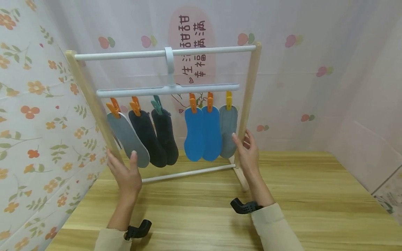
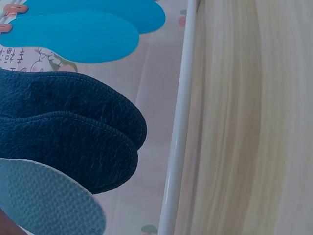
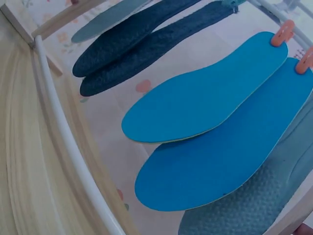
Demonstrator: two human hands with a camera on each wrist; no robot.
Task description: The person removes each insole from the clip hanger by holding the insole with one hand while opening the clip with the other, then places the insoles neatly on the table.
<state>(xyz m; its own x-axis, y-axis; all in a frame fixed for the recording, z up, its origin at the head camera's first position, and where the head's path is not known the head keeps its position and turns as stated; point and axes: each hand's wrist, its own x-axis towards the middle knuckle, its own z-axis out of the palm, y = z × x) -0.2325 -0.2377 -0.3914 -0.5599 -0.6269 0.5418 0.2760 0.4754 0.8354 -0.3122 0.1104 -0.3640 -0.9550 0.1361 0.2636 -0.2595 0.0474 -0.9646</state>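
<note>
A rack (image 1: 251,80) with wooden side posts and white bars stands over the table. My left hand (image 1: 125,176) grips its left post low down, thumb up beside a grey insole (image 1: 129,137). On the right post, my right hand (image 1: 250,157) holds on with the thumb in front and fingers curled behind, next to another grey insole (image 1: 228,122). From the top bar hangs a white hanger (image 1: 135,92). Two dark fuzzy insoles (image 2: 63,142) and two blue insoles (image 3: 195,103) dangle between the grey ones, held by orange clips (image 1: 193,103), a teal clip (image 1: 157,105) and a yellow clip (image 1: 229,101).
The wood-grain table (image 1: 188,216) extends below the rack. A white lower bar (image 1: 188,173) joins the posts near the tabletop. Flowered cloth (image 1: 34,115) lines the left side, and a pale printed curtain (image 1: 298,87) hangs behind.
</note>
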